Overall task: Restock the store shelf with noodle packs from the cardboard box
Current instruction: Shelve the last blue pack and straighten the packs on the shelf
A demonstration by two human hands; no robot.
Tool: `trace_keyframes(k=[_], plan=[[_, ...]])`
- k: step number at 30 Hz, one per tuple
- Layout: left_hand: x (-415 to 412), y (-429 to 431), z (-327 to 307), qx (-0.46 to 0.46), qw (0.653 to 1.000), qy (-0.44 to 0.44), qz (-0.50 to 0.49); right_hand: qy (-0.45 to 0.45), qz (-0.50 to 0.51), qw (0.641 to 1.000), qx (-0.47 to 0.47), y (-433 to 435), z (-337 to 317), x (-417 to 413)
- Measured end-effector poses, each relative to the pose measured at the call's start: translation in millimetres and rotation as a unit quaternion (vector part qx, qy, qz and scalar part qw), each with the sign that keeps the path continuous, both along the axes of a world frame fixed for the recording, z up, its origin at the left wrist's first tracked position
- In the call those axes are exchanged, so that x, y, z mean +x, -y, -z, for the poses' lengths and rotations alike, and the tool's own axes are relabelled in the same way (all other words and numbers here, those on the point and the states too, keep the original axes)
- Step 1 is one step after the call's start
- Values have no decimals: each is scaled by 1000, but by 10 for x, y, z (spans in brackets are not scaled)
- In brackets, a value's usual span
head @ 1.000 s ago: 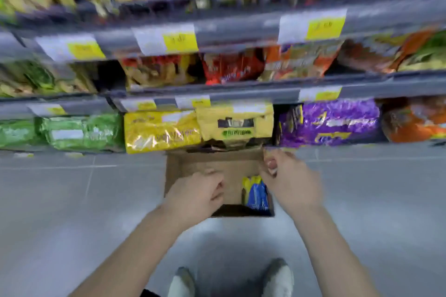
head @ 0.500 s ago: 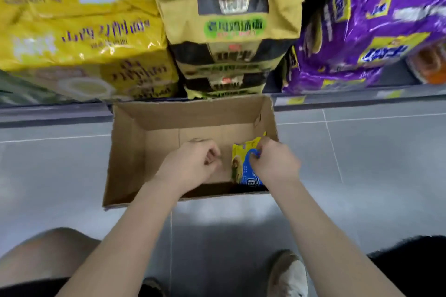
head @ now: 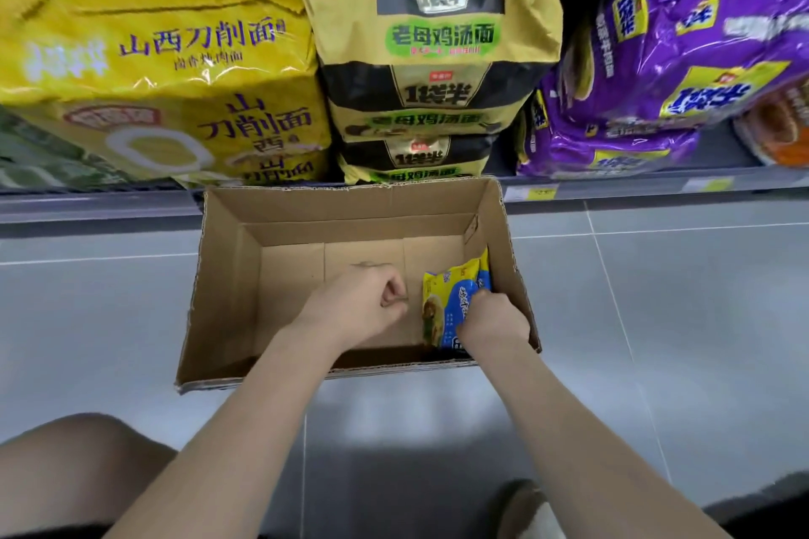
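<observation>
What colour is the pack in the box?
The pack is blue and yellow, seen best in the head view.

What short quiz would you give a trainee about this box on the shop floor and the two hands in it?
1. True or false: the right hand grips the blue noodle pack inside the cardboard box.
2. Where does that pack stand? A) by the left wall B) in the middle C) by the right wall
3. Fill in: the big shelf packs above the box's left corner are ____.
Key: 1 true; 2 C; 3 yellow.
</observation>
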State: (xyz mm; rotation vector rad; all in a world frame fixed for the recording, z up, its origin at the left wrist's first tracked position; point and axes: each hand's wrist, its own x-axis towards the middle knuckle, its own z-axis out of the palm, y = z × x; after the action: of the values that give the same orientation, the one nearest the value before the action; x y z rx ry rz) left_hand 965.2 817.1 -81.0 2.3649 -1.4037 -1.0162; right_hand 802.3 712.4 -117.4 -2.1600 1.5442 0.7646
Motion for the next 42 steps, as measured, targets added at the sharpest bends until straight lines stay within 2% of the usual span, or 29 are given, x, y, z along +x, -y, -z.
trace_keyframes(k=[10, 22, 25, 28, 37, 42], plan=[[171, -150, 24, -5, 1000, -13, -20, -65, -34, 997, 19, 32, 252, 165], [220, -327, 101, -1, 999, -26, -37, -26, 33, 992, 117, 112, 437, 308], [241, -327, 123, 6, 999, -22, -31, -14, 48, 992, 118, 109, 480, 291], [268, -310, 144, 10, 999, -19, -33, 15, 21, 994, 108, 110, 485, 271], [278, -184, 262, 42, 999, 0, -5, 150, -21, 988, 38, 287, -40, 219], [173, 23, 309, 37, 997, 12, 59, 161, -101, 982, 21, 589, -594, 253]])
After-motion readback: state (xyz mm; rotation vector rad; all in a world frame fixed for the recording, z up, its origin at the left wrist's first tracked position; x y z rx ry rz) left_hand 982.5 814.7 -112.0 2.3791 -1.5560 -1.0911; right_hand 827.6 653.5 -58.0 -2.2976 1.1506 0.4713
